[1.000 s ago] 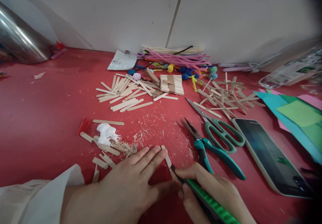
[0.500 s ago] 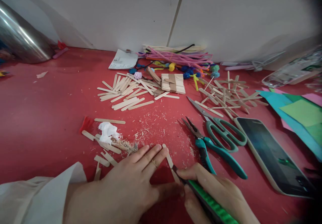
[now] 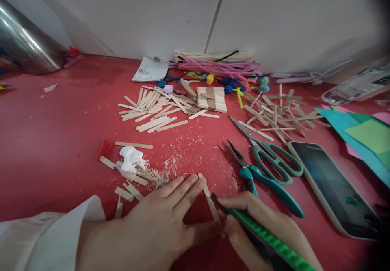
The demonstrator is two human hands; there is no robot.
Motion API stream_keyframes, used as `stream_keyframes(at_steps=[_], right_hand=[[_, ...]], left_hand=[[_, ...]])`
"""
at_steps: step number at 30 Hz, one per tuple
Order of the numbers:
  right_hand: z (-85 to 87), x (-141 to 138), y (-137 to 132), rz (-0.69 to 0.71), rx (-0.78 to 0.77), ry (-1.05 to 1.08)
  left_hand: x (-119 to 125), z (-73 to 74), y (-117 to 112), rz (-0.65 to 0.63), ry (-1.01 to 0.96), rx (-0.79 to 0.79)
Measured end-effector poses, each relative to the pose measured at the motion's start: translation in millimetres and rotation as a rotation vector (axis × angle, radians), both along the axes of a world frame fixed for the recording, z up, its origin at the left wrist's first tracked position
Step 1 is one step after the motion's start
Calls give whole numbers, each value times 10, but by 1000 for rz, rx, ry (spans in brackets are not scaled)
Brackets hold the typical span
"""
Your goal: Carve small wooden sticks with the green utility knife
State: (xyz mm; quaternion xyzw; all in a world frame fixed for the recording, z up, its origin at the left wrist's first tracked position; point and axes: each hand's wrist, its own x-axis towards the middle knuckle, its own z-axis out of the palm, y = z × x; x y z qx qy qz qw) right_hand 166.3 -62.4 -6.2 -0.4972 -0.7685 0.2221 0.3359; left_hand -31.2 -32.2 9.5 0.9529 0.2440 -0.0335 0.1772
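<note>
My left hand [image 3: 158,222] lies flat on the red table, its fingertips and thumb pinning down a wooden craft stick [image 3: 209,196]. My right hand [image 3: 262,230] grips a green-handled utility knife [image 3: 268,242], whose blade tip rests against the stick's right edge near its middle. Wood shavings [image 3: 183,157] are scattered just beyond the stick. A white sleeve covers my left forearm at the lower left.
Teal pliers [image 3: 250,173], green scissors [image 3: 268,155] and a phone [image 3: 332,185] lie to the right. Piles of craft sticks [image 3: 158,110], a glued stick panel [image 3: 211,99], pipe cleaners [image 3: 219,68], coloured paper [image 3: 362,137] and a white tissue wad [image 3: 131,159] surround the spot. A metal bowl [image 3: 24,43] stands far left.
The knife blade has slid a little up the stick's edge, away from me. My left hand stays pressed on the stick. The view has shifted slightly.
</note>
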Motion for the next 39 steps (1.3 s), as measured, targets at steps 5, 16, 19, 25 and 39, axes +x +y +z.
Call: stream_keyframes(at_steps=[5, 16, 19, 25, 39], right_hand=[[6, 5, 2, 8, -4, -6], [73, 22, 40, 71, -121, -59], [78, 34, 14, 82, -120, -102], [22, 61, -35, 80, -70, -118], [97, 81, 71, 54, -54, -56]], left_hand=[[4, 7, 3, -2, 18, -5], [10, 19, -3, 1, -1, 60], [12, 23, -7, 4, 13, 74], [6, -7, -20, -11, -3, 87], [-72, -116, 38, -105, -83, 71]])
